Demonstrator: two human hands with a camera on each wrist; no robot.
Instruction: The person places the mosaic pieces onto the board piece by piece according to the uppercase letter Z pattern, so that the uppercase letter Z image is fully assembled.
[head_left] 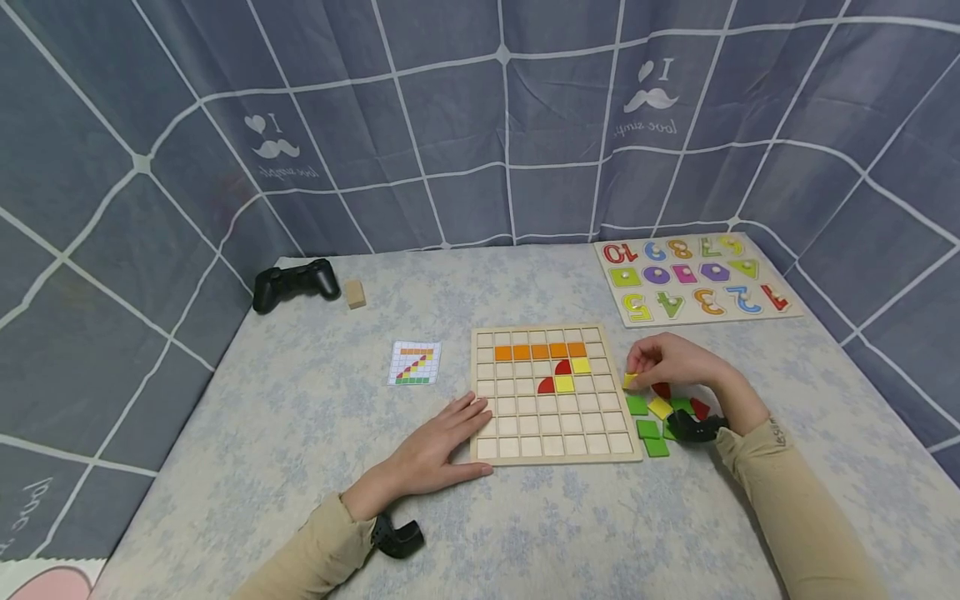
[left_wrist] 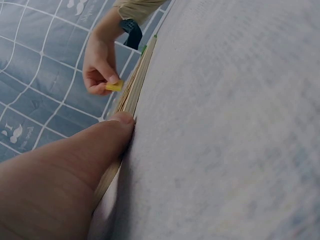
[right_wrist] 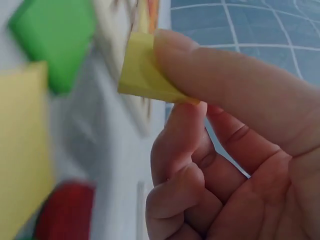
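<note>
Between thumb and fingers my right hand (head_left: pixel 675 362) pinches a yellow square tile (right_wrist: pixel 140 70), just off the right edge of the wooden grid board (head_left: pixel 528 457). My left hand (head_left: pixel 435 446) lies with fingers spread against the board's left edge, its thumb at the near corner. On the board are a row of orange tiles (head_left: pixel 541 352), two red quarter-round tiles (head_left: pixel 546 385) and two yellow squares (head_left: pixel 564 383). Loose green tiles (head_left: pixel 656 447), a yellow tile (head_left: pixel 660 407) and red pieces (head_left: pixel 700 408) lie below the right hand, partly hidden by its wrist camera.
A small pattern card (head_left: pixel 415 363) lies left of the board. Further back are a black game controller (head_left: pixel 296 285) and a small wooden block (head_left: pixel 355 294). A number and shape puzzle board (head_left: pixel 697 279) lies at the back right. Grid-patterned curtains (head_left: pixel 465 125) stand behind the table.
</note>
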